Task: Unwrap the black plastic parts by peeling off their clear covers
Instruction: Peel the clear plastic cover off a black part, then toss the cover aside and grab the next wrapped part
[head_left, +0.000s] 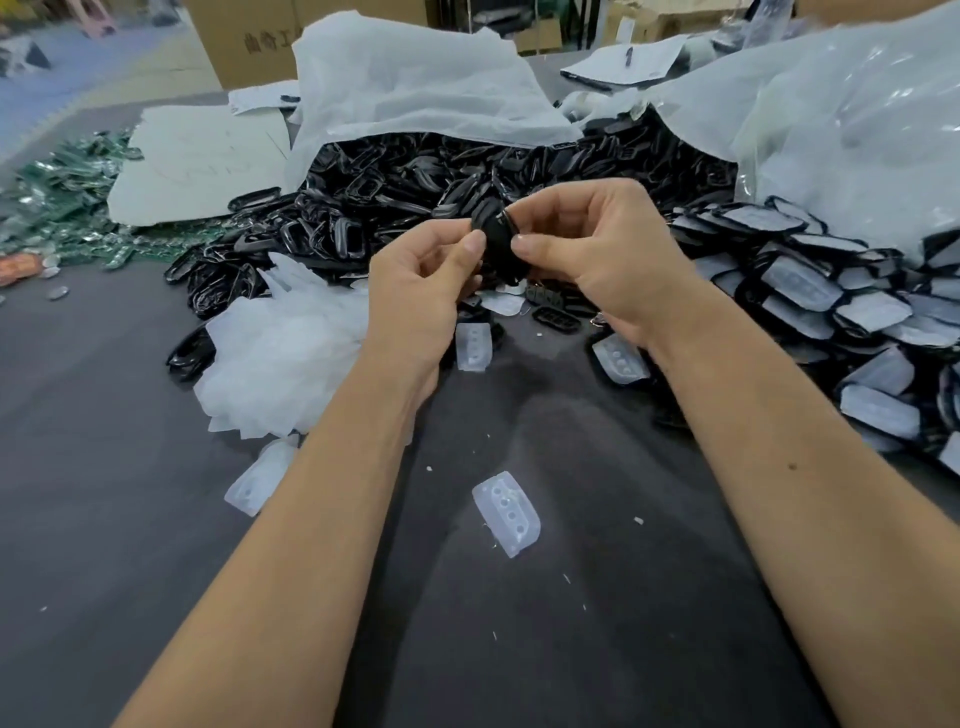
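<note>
Above dark table (597, 597), L hand (415, 291) & R hand (597, 254) both pinch one black part (498, 244), fingers tight on it.

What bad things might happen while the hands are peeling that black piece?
The black part is pinched only at its edges by the left hand and right hand, so it might slip and drop. Fallen among the heap of black parts behind, it could be hard to find. The peeled cover might mix with the loose clear cover.
</note>
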